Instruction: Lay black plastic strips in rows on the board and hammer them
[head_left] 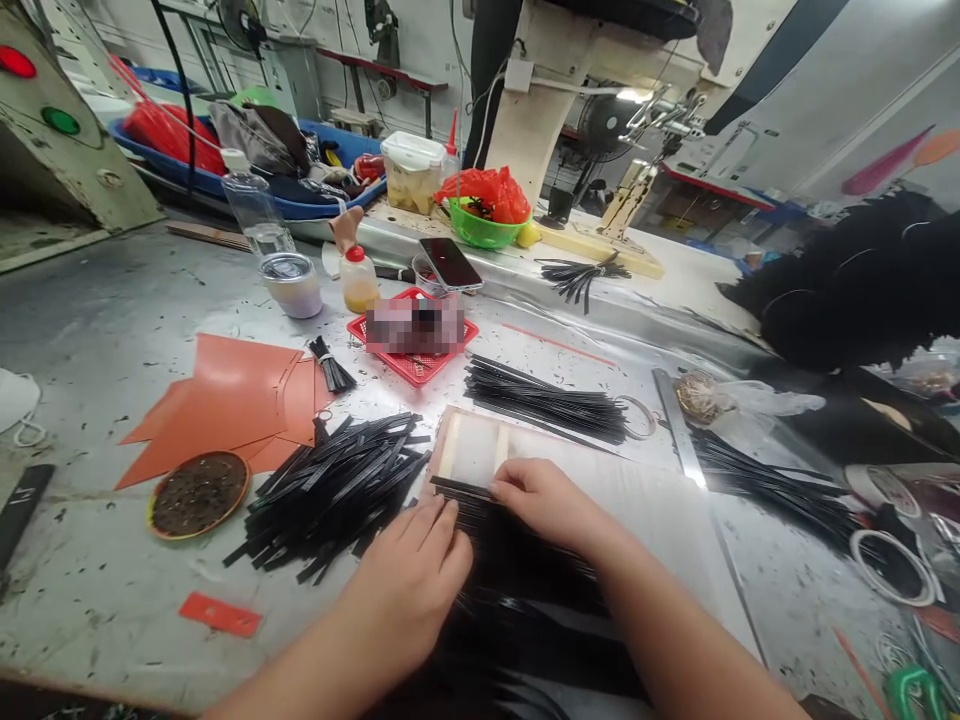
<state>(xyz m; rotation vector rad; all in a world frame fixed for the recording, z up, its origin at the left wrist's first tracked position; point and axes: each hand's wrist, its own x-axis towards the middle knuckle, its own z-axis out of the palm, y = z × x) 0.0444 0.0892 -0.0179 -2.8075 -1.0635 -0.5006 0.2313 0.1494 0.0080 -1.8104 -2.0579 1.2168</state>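
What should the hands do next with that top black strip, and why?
Perhaps ease the black strip snugly against the row of strips nearer the person. The right hand's fingertips are at its right end, the left hand is close to the other, and the pale bands beyond it are uncovered.

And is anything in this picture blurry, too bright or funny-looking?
In the head view: blocky squares hide what's on the red tray; the lamp glares white; the table shines; the machine leans, maybe from a tilted wide lens; the left hand and right hand look fairly clear.
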